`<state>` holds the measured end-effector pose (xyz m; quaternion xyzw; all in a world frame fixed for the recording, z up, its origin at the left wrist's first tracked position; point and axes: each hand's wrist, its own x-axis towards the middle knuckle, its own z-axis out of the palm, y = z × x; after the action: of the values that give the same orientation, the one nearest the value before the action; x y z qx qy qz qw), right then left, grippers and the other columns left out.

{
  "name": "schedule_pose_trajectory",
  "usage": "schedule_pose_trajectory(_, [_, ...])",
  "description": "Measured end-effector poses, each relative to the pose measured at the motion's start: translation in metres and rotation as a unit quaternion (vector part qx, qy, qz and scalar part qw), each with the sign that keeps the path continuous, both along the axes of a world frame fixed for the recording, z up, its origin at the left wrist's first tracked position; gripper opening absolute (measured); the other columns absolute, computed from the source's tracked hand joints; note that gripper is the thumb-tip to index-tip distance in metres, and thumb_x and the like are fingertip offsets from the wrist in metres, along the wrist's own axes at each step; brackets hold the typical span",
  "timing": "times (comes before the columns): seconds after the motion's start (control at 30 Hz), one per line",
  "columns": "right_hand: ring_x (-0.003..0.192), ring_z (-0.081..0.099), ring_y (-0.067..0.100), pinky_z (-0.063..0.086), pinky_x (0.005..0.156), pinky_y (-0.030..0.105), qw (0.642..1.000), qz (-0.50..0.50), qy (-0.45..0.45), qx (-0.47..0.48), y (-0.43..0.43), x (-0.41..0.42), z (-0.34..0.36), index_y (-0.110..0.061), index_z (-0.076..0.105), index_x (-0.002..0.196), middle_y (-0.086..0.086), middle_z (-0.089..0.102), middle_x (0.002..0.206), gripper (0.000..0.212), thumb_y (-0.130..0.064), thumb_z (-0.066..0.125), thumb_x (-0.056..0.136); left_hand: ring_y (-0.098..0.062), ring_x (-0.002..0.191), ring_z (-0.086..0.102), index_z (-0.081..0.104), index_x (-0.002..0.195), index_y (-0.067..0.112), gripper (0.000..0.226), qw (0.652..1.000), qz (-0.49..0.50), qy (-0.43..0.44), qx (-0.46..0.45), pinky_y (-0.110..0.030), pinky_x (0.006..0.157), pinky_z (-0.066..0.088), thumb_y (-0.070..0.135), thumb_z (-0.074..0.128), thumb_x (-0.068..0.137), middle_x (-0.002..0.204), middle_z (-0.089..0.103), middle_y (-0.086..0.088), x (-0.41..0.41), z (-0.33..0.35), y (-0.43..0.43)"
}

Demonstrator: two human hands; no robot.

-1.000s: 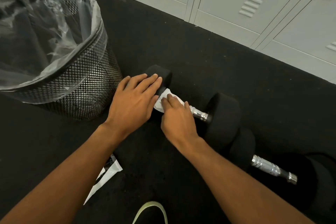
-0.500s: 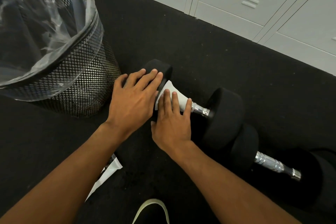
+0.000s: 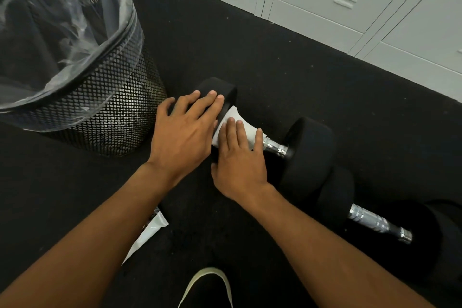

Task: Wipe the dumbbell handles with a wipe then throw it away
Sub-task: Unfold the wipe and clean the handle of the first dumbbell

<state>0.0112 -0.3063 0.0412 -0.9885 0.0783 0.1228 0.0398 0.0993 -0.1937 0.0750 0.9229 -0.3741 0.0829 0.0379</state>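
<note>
The white wipe (image 3: 233,120) lies draped over the handle of the nearer dumbbell (image 3: 310,155), at the end beside its left head, down on the black floor (image 3: 275,70). The right hand (image 3: 240,165) lies on the wipe, its fingers (image 3: 231,132) almost straight and close together, pressing the wipe against the bar. Its thumb sits out to the side. The left hand (image 3: 185,135) rests flat on the left head, with fingers straight and slightly spread.

Wipe and hand hide most of the handle, and only a short chrome stretch shows by the right head. I cannot tell whether the wipe goes all round the bar. The left hand covers much of the left head.

A second dumbbell (image 3: 375,222) lies just to the right, its near head against the first one's, its far head dark and hard to make out. A mesh bin (image 3: 105,117) with a clear liner stands just left of the left hand, cut off by the frame. A white packet (image 3: 152,230) is partly hidden under the left forearm. A shoe tip (image 3: 207,282) is cut off at the bottom edge. Grey lockers (image 3: 350,7) line the far side.
</note>
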Motion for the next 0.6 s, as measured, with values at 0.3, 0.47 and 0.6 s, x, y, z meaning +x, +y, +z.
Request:
schedule_pose_trajectory(0.3, [0.152, -0.008, 0.03, -0.005, 0.118, 0.062, 0.999, -0.042, 0.002, 0.009, 0.003, 0.012, -0.001, -0.002, -0.003, 0.156, 0.019, -0.006, 0.165, 0.091, -0.056, 0.039, 0.097, -0.027, 0.136, 0.046, 0.045, 0.147, 0.019, 0.05, 1.0, 0.003, -0.002, 0.009, -0.054, 0.103, 0.036, 0.034, 0.037, 0.1, 0.15, 0.049, -0.002, -0.001, 0.0, 0.0])
schedule_pose_trajectory(0.47, [0.152, -0.01, 0.031, -0.005, 0.118, 0.062, 1.0, -0.028, 0.011, -0.001, -0.002, 0.008, 0.001, -0.002, -0.008, 0.155, 0.019, -0.009, 0.164, 0.088, -0.049, 0.04, 0.098, -0.027, 0.135, 0.046, 0.046, 0.147, 0.019, 0.05, 1.0, 0.003, -0.002, 0.005, -0.054, 0.103, 0.037, 0.033, 0.039, 0.1, 0.15, 0.049, -0.002, -0.001, 0.0, -0.001])
schedule_pose_trajectory(0.6, [0.15, -0.017, 0.032, -0.001, 0.118, 0.062, 0.999, 0.008, 0.026, -0.035, 0.0, -0.019, -0.005, -0.003, -0.014, 0.154, 0.019, -0.018, 0.162, 0.086, -0.042, 0.038, 0.098, -0.027, 0.137, 0.044, 0.043, 0.148, 0.019, 0.049, 1.0, 0.009, -0.001, 0.014, -0.055, 0.104, 0.035, 0.032, 0.04, 0.101, 0.152, 0.047, -0.002, -0.001, 0.0, -0.002])
